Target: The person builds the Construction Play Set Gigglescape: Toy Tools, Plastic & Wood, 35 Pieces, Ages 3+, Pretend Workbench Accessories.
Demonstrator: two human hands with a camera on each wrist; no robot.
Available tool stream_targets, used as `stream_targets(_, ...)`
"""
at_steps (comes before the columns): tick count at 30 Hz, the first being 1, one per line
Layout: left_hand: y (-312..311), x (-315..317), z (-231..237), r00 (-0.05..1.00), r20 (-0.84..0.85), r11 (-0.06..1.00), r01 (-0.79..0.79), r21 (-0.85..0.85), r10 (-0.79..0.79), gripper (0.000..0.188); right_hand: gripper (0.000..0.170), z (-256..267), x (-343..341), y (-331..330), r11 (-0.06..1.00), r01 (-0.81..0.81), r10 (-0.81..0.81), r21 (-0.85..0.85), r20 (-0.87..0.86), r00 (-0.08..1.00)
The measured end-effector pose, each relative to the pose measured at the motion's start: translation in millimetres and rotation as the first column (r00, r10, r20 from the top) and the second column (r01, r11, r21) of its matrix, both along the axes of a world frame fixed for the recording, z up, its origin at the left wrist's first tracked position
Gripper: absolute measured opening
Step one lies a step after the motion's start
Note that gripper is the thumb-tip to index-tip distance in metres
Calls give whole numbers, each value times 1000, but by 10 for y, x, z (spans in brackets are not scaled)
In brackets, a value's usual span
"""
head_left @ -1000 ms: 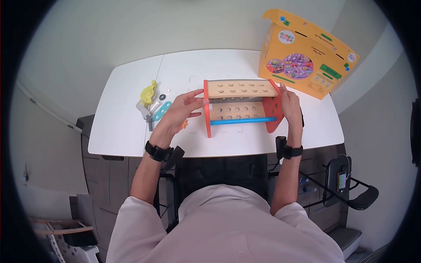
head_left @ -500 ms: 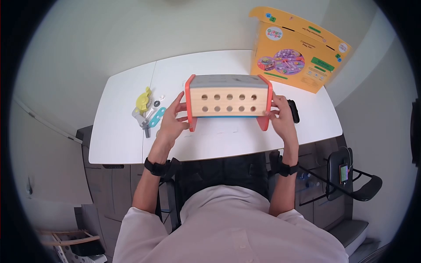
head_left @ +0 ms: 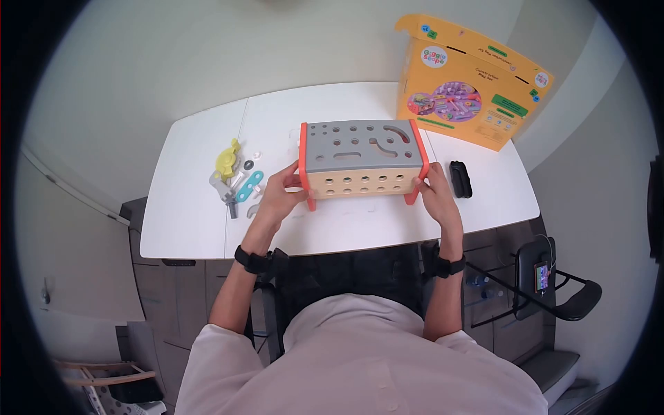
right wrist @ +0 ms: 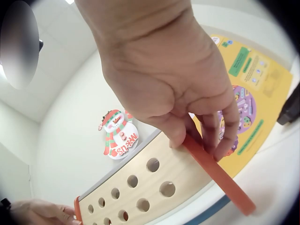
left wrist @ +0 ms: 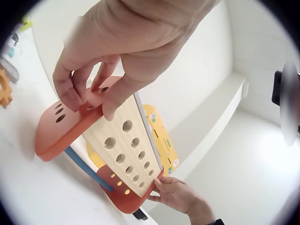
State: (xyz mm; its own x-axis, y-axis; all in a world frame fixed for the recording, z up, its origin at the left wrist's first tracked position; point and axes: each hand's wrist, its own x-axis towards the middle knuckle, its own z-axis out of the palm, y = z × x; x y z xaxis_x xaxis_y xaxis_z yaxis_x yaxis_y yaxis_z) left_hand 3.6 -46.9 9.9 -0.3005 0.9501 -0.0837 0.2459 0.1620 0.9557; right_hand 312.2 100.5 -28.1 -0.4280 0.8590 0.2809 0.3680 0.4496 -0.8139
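A toy workbench [head_left: 332,162] stands on the table in front of me, its grey slotted top facing up. Its pale wooden front panel [head_left: 356,184], with rows of round holes, faces me. My left hand [head_left: 277,199] grips the red left side panel [left wrist: 70,129], thumb at the front edge and fingers on the outer face. At the other end my right hand [head_left: 440,200] pinches the red right side panel [right wrist: 220,180], thumb on the wooden panel side. Low on the bench, a blue rod [left wrist: 86,166] runs between the side panels.
Left of the bench lie loose toy parts, among them a yellow piece [head_left: 227,160], a teal strip with holes [head_left: 249,187] and an orange gear [left wrist: 4,89]. A black case-like object [head_left: 460,180] lies to the right. Behind it stands a yellow box [head_left: 484,90].
The workbench has been turned over toward me: its wooden panel, first facing up, now faces front and the grey top is uppermost. Both hands have shifted lower on the side panels.
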Motion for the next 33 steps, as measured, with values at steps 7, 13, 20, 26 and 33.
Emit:
stream_targets(7,54,-37,-163,999,-31,998,-11,55,13,70,18,-59,18,25,999,-25,24,29,7,1000)
stream_targets(13,22,-54,-190,1000,-3,998,-10,57,10,56,29,-68,10,17,998,46,-46,51,3,999)
stream_targets(20,-124,-306,-126,998,36,997,-54,55,52,50,28,-202,-6,76,993,90,-94,-80,-48,994)
stream_targets(26,-239,-685,-239,996,-58,989,-57,134,65,39,26,-236,-28,97,988,126,-129,-84,-34,991)
stream_targets(33,-382,-849,-579,744,-668,994,54,98,25,30,34,-179,-45,80,986,103,-112,-127,-60,992)
